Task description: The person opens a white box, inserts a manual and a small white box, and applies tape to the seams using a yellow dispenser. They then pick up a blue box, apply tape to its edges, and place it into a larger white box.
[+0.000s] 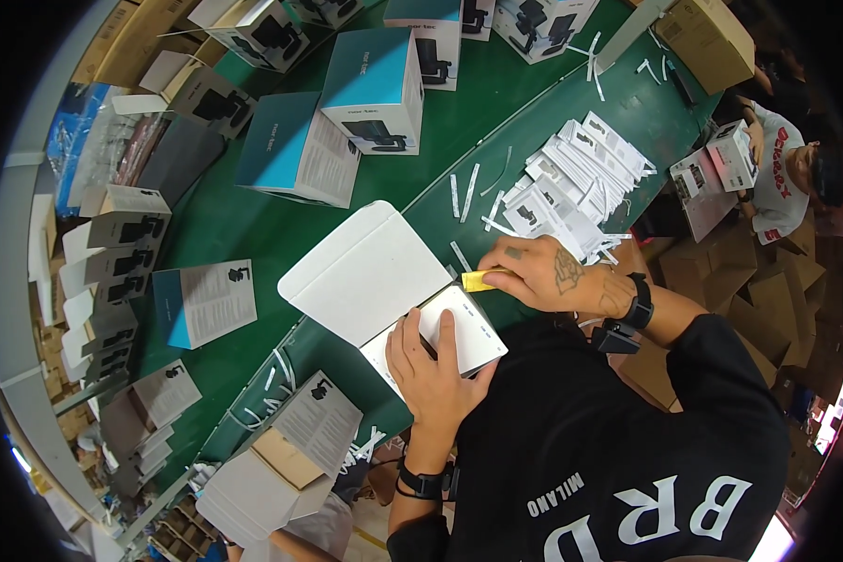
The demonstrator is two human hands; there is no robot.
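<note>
Two hands point(440, 379) point(548, 272), one box point(384, 281), one yellow tool point(479, 280)

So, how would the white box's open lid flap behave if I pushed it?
The lid flap would likely hinge, since one edge joins the white box. Its broad, flat panel suggests light but fairly stiff card; the tuck edge might bend at its crease.

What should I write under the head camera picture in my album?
Left hand spread on a white box, right hand holding a yellow tool, at a green table.
</note>
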